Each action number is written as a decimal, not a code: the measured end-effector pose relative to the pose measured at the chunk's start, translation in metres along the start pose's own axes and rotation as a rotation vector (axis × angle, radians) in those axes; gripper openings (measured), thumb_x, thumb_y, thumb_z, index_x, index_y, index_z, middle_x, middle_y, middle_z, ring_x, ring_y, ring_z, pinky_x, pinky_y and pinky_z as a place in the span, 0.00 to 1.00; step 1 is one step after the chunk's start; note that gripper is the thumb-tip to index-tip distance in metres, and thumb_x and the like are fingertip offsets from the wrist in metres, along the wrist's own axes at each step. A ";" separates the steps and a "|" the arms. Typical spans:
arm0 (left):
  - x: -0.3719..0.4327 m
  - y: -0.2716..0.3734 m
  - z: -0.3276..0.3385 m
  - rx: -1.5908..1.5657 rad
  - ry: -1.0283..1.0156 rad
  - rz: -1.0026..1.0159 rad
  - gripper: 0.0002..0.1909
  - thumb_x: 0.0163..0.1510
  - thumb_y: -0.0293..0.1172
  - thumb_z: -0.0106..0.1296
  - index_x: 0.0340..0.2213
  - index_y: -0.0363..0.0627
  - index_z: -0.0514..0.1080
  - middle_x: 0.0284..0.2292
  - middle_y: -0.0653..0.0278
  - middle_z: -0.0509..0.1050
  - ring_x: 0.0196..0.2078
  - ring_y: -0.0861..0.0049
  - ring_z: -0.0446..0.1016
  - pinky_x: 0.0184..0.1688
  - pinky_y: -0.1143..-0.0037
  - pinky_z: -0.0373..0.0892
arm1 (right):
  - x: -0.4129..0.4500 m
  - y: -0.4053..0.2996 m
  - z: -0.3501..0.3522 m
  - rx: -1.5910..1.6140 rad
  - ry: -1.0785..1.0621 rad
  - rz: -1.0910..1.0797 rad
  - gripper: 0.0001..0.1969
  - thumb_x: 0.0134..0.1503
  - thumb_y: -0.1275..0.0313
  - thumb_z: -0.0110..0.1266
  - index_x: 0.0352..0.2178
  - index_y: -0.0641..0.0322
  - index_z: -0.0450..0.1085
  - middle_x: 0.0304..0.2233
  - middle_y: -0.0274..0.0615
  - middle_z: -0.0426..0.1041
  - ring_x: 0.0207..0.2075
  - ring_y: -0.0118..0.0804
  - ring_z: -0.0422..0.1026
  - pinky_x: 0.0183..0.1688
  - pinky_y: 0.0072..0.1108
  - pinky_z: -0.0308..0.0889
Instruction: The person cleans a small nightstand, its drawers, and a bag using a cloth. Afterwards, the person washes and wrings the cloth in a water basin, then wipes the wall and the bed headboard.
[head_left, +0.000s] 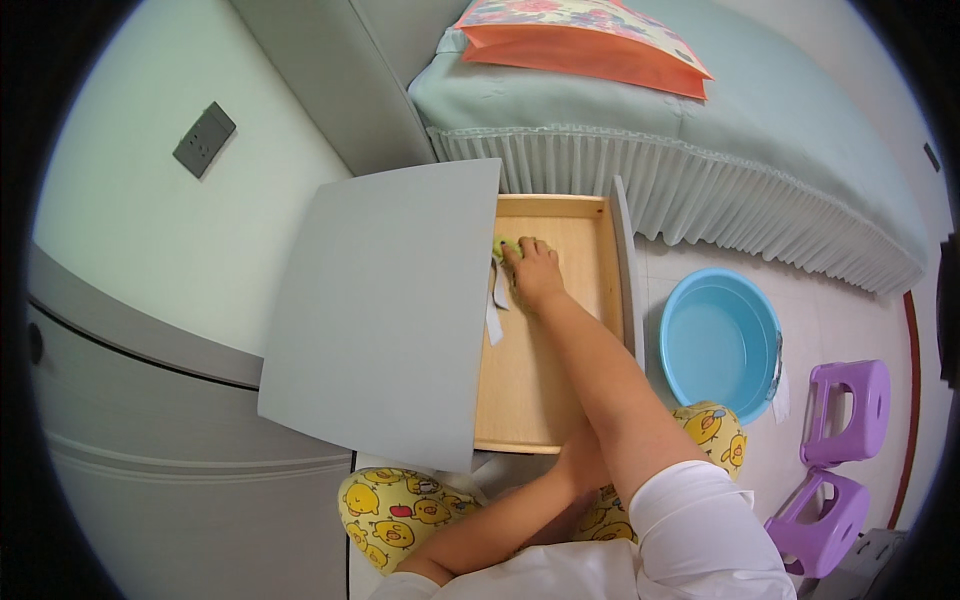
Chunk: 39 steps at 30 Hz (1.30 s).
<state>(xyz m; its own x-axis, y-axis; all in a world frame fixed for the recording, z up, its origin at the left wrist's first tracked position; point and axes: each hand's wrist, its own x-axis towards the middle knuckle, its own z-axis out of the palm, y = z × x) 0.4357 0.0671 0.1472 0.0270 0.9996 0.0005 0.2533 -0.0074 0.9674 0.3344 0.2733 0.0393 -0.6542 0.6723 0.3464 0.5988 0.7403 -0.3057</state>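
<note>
My right hand (534, 271) reaches into the open wooden drawer (555, 360) of a grey bedside cabinet (382, 300). Its fingers hold a small yellow-green cloth (508, 247) against the drawer's bottom, near the edge of the cabinet top. Just beside the hand, white strips (493, 324) stick out from under that edge. My left forearm crosses low in front of the drawer and passes beneath my right arm, which hides the left hand.
A light-blue plastic basin (716, 345) stands on the floor right of the drawer front. Two purple plastic stools (870, 412) are farther right. Beyond the drawer is a bed with a pleated skirt (555, 161), bearing an orange floral bag (585, 56). A wall socket (204, 140) is at left.
</note>
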 end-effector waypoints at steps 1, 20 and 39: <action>-0.002 -0.001 -0.002 -0.068 0.022 0.011 0.21 0.43 0.41 0.49 0.38 0.40 0.65 0.40 0.51 0.67 0.44 0.58 0.64 0.46 0.66 0.60 | 0.007 0.002 0.002 0.000 -0.003 -0.011 0.19 0.47 0.68 0.47 0.44 0.49 0.64 0.43 0.45 0.61 0.45 0.46 0.58 0.44 0.32 0.55; -0.011 -0.054 0.035 0.895 -0.158 0.076 0.52 0.37 0.57 0.50 0.51 0.25 0.45 0.53 0.33 0.44 0.54 0.50 0.52 0.53 0.68 0.53 | 0.049 0.082 -0.022 -0.673 0.050 -0.371 0.24 0.50 0.68 0.41 0.51 0.41 0.56 0.59 0.33 0.42 0.54 0.36 0.51 0.49 0.31 0.53; -0.013 -0.053 0.036 0.806 -0.023 0.091 0.56 0.31 0.52 0.58 0.52 0.27 0.44 0.53 0.37 0.48 0.46 0.55 0.64 0.42 0.73 0.66 | -0.036 0.016 -0.067 -0.750 -0.679 0.042 0.16 0.49 0.70 0.43 0.41 0.57 0.67 0.44 0.45 0.65 0.43 0.47 0.66 0.37 0.38 0.60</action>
<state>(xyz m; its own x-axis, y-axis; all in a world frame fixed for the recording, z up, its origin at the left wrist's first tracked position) 0.4570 0.0541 0.0868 0.0985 0.9935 0.0572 0.8678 -0.1139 0.4836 0.3987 0.2607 0.0811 -0.6108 0.7324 -0.3010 0.6100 0.6776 0.4108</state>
